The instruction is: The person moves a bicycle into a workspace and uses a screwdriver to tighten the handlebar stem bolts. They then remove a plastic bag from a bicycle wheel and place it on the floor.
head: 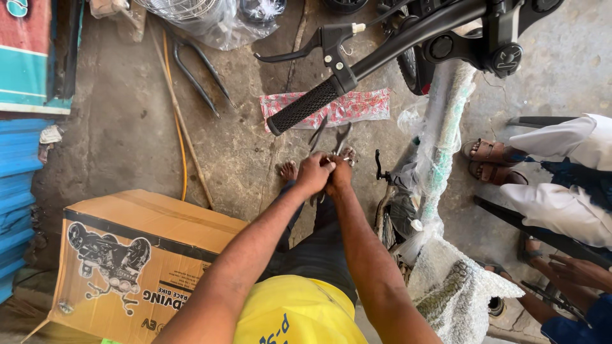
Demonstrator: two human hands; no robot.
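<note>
Nearest, we log our yellow shirt (296,315) at the bottom edge, with both forearms running up and away from it. To our left sits a cardboard box (134,255) printed with a bicycle drawing, resting on the concrete floor (121,127). To our right leans a bicycle frame tube (443,143) wrapped in bubble wrap and plastic, with more wrap bunched at its lower end.

Mid view: our left hand (313,173) and right hand (339,177) meet, touching each other, above our dark trousers and bare toes. Fingers of both hands are curled closed around the handles of a pair of pliers (331,141), whose two metal arms stick out above the knuckles. What sits at the tip we cannot tell.

Just beyond the hands, a black handlebar grip (303,106) with its brake lever (299,46) crosses the view. Under it lies a red patterned packet (357,105) on the floor. Farther left, a bent metal fork (197,73) lies flat beside a yellow hose (178,121).

At the right edge, another person in white sleeves (567,191) and sandals stands close.
</note>
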